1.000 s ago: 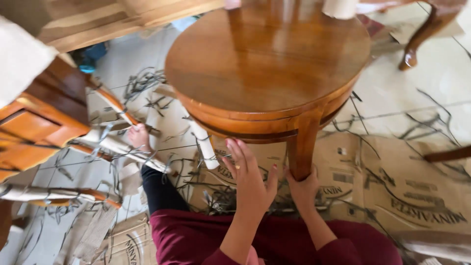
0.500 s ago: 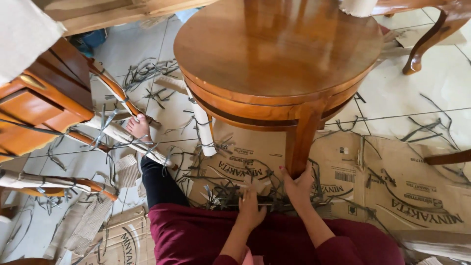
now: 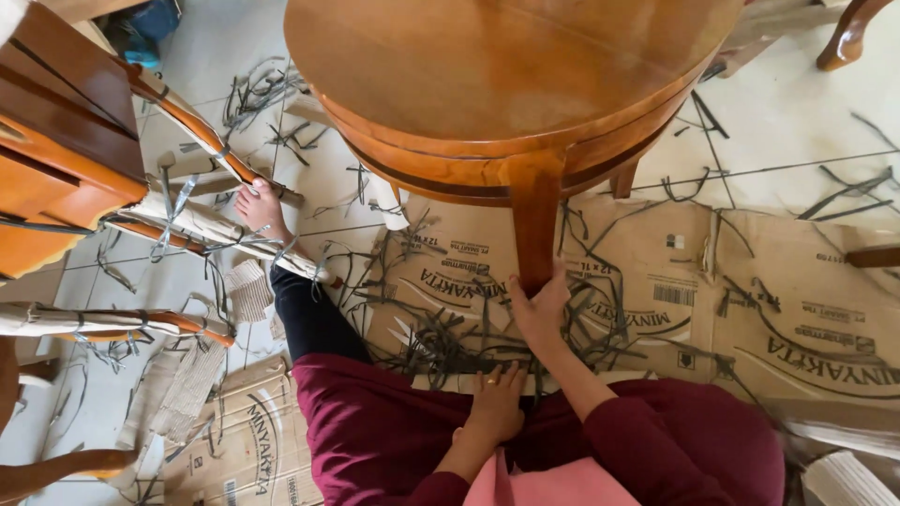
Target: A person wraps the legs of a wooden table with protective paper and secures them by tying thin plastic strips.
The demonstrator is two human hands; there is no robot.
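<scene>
Cardboard (image 3: 750, 281) and straps (image 3: 450, 337) on floor (image 3: 797, 112)

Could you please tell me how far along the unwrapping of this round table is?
Done: the table top is bare, with cut straps on the cardboard. In hand: the right hand grips the leg. Left: the chair legs are wrapped.

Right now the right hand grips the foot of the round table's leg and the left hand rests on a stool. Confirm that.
Not quite. In the head view the right hand does hold the foot of the table leg, but the left hand rests on the person's own lap, on the maroon trousers, not on a stool.
</scene>
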